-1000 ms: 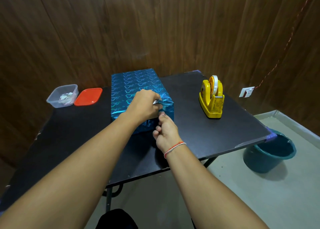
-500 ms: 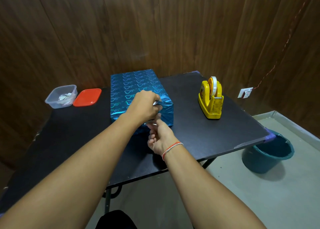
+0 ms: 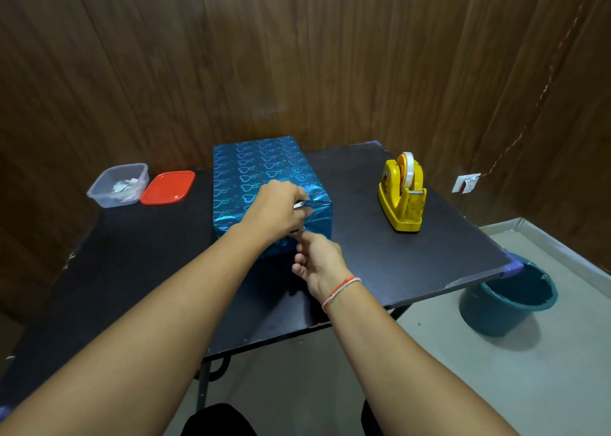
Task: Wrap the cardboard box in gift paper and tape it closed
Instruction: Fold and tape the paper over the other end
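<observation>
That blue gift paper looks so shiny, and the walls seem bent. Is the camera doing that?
Head view: the blue gift paper is foil and throws back bright glare near the left hand; the wide-angle lens bows the wall planks; the yellow tape dispenser stays sharp.

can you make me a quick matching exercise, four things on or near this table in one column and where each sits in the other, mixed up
Things:
1. tape dispenser
2. red lid
3. teal bucket
4. wrapped box

Places:
A. on the floor by the table's right corner
B. middle of the table, under both hands
C. right side of the table
D. beside the clear container, left side

Pairs: 1-C, 2-D, 3-A, 4-B
</observation>
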